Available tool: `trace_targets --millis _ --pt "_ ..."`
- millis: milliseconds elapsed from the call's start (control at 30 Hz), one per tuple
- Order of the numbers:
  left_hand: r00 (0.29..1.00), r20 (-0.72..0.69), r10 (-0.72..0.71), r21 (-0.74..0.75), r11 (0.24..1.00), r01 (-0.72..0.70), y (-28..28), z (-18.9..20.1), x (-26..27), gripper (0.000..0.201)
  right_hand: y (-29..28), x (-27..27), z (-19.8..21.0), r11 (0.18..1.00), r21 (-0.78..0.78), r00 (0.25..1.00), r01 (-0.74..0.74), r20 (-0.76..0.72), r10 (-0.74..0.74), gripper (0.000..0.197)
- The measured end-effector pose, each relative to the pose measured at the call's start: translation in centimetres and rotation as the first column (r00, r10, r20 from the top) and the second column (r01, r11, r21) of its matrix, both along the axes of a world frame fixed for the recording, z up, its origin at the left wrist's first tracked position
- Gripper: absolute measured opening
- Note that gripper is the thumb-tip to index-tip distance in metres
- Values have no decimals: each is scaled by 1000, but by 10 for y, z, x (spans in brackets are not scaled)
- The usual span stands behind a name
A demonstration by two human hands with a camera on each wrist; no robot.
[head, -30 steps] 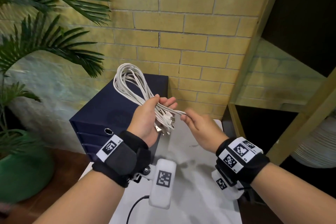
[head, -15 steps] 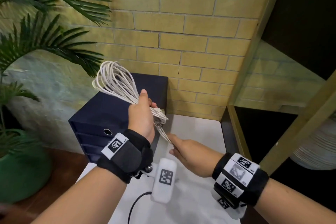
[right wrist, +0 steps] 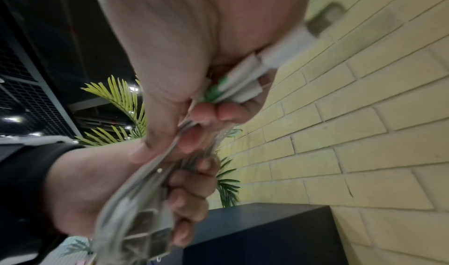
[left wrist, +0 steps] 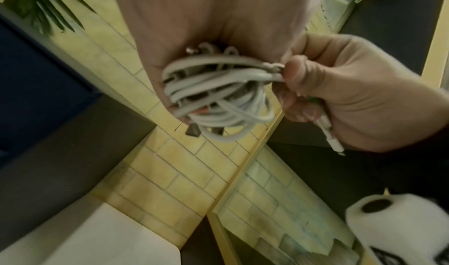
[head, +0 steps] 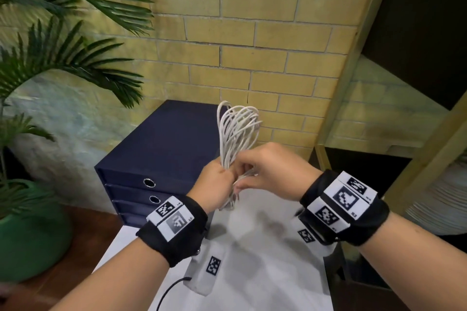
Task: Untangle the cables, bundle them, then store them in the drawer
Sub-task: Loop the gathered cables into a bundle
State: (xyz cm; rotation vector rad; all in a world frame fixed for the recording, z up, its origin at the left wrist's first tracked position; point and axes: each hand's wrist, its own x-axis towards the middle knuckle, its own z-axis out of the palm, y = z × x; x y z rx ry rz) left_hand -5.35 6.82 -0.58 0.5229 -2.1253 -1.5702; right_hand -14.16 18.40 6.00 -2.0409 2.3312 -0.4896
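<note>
Here my left hand (head: 214,188) grips the white cables (head: 236,131) low on the bundle, its fingers (right wrist: 192,190) curled tight round the gathered strands, so the loops stand upright above the fist in front of the yellow brick wall (head: 252,33). My right hand (head: 273,171) sits just beside it, touching the bundle at the same height; its fingers (left wrist: 303,77) pinch a loose strand against the bundle, and in the left wrist view a plug end (left wrist: 330,136) sticks out below that fist. The right wrist view is blurred, and I cannot tell how many strands the right hand holds. The bundle hangs in the air above the white counter (head: 265,272), not resting on it. The dark blue drawer unit (head: 161,154) stands on the counter to the left of my hands, against the wall, with its ring-pull drawers (head: 149,182) all pushed in. A palm plant (head: 63,63) in a green pot (head: 32,230) stands further left, and a wooden shelf frame (head: 353,58) rises on the right.
</note>
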Motion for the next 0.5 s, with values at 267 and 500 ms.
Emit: trace_targets --millis 267,500 --pt "984 56 -170 271 951 149 12 11 9 29 -1 -4 -4 990 -59 990 128 -50 -131 51" --pt "920 158 -358 114 932 343 7 -1 11 23 1 -14 2 995 25 973 96 208 -100 35"
